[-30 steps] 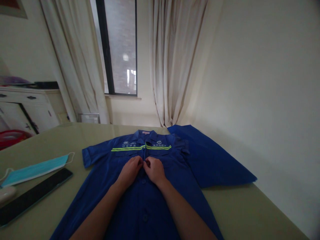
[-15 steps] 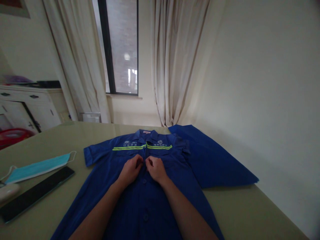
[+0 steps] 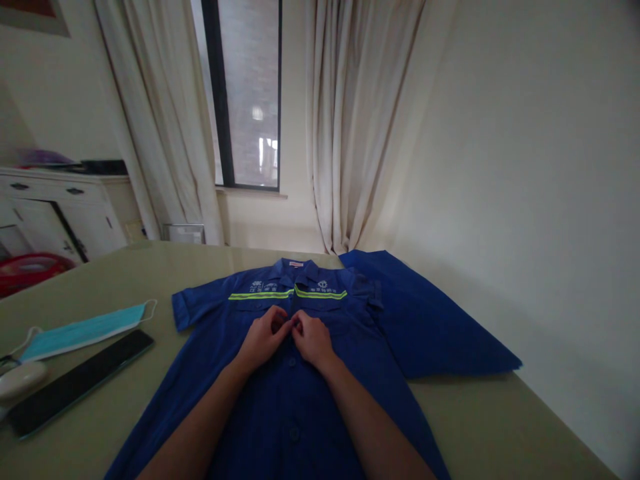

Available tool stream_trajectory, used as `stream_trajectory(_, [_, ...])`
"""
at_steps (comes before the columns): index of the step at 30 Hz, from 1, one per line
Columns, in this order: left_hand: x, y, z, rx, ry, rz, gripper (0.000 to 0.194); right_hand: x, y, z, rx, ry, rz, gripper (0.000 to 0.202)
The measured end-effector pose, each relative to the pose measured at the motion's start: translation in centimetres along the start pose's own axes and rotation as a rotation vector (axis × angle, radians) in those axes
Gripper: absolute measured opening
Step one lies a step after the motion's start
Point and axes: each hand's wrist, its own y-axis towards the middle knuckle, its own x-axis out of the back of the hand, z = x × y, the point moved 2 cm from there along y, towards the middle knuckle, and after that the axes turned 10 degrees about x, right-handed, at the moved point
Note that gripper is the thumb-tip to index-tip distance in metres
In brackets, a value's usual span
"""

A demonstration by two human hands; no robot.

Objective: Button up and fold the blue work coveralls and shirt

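A dark blue short-sleeved work shirt (image 3: 330,373) lies front up on the table, its collar toward the window. Yellow-green stripes and pale lettering cross its chest. Just below the stripes, my left hand (image 3: 267,333) pinches the front placket, fingers closed. My right hand (image 3: 311,335) pinches the same spot from the other side, and the fingertips of both hands meet there. Whatever small part of the placket lies between them is hidden. Below the hands, a button (image 3: 293,362) and a lower button (image 3: 294,434) show on the placket.
A folded blue cloth (image 3: 430,327) lies right of the shirt, partly under its sleeve. On the left of the table (image 3: 165,267) are a light-blue face mask (image 3: 85,331), a black phone-like slab (image 3: 83,380) and a whitish rounded object (image 3: 23,381). A wall borders the right side.
My fingertips have come together at the placket, where a small gap was between the hands. The view has shifted slightly, moving the scene a little to the right.
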Motion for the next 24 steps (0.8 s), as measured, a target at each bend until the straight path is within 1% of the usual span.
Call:
stream_trajectory(2, [-0.1,0.4,0.5,0.033,-0.044,0.031,0.021,0.1,0.0,0.0,0.017,0.0,-0.019,0.007])
stream_trajectory(6, [-0.2,1.1,1.3,0.05,-0.071,0.072,0.022,0.3,0.4,-0.4,0.011,0.078,-0.049,0.004])
stream_trajectory(8, [-0.1,1.2,1.3,0.032,-0.062,0.097,0.022,0.1,0.7,-0.8,-0.02,0.148,-0.053,0.003])
stream_trajectory(11, [0.0,0.8,0.7,-0.007,0.007,0.132,0.022,-0.3,1.2,-1.6,-0.108,0.224,-0.067,0.005])
stream_trajectory(13, [-0.1,0.2,-0.2,-0.027,0.15,0.1,0.022,-0.6,1.4,-2.0,-0.175,0.25,-0.065,0.007])
stream_trajectory(15, [-0.4,-0.5,-1.1,-0.047,0.352,0.042,0.027,-0.8,1.7,-2.2,-0.221,0.275,-0.05,0.01])
stream_trajectory(17, [-0.7,-1.0,-1.9,-0.051,0.515,-0.006,0.027,-0.7,1.8,-2.2,-0.236,0.299,-0.034,0.014])
stream_trajectory(18, [-0.8,-1.2,-2.1,-0.04,0.56,-0.02,0.025,-0.6,1.8,-2.2,-0.234,0.309,-0.025,0.015])
stream_trajectory(20, [-0.8,-1.4,-2.3,-0.016,0.571,-0.029,0.019,-0.3,1.6,-1.9,-0.222,0.317,-0.01,0.015])
stream_trajectory(22, [-0.7,-1.2,-2.1,-0.017,0.526,-0.014,0.016,0.1,1.3,-1.5,-0.202,0.303,-0.018,0.015])
stream_trajectory(24, [-0.4,-0.9,-1.8,-0.031,0.475,0.004,0.016,0.5,0.8,-1.0,-0.159,0.254,-0.07,0.019])
